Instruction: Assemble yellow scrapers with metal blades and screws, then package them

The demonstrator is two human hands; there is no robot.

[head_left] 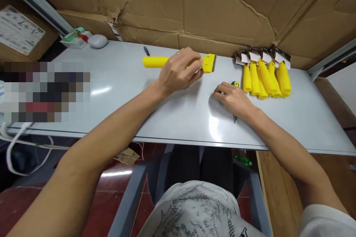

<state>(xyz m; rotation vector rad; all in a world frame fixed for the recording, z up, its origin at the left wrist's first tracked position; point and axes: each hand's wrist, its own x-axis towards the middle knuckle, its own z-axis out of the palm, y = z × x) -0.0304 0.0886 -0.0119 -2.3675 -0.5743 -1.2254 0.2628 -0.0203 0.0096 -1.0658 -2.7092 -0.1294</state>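
A yellow scraper [155, 62] lies crosswise over the white table, its wide head with two screws and a dark blade edge pointing right. My left hand [180, 69] is closed around it near the head. Closer to the front, my right hand [233, 99] rests low over the table with curled fingers. Under its palm runs a screwdriver [235, 84]; the green and yellow handle end shows behind the hand and the metal shaft in front. The hand hides the screwdriver's middle. Right of it, several yellow scrapers [265, 77] lie bunched, dark-and-white card sleeves over their heads.
A small dark screwdriver-like tool [146, 50] lies behind the scraper handle. At the back left are a white computer mouse [98, 41] and a clear plastic box [75, 39]. Cardboard [183, 14] walls the table's rear. White cables [16, 144] hang at the left front edge.
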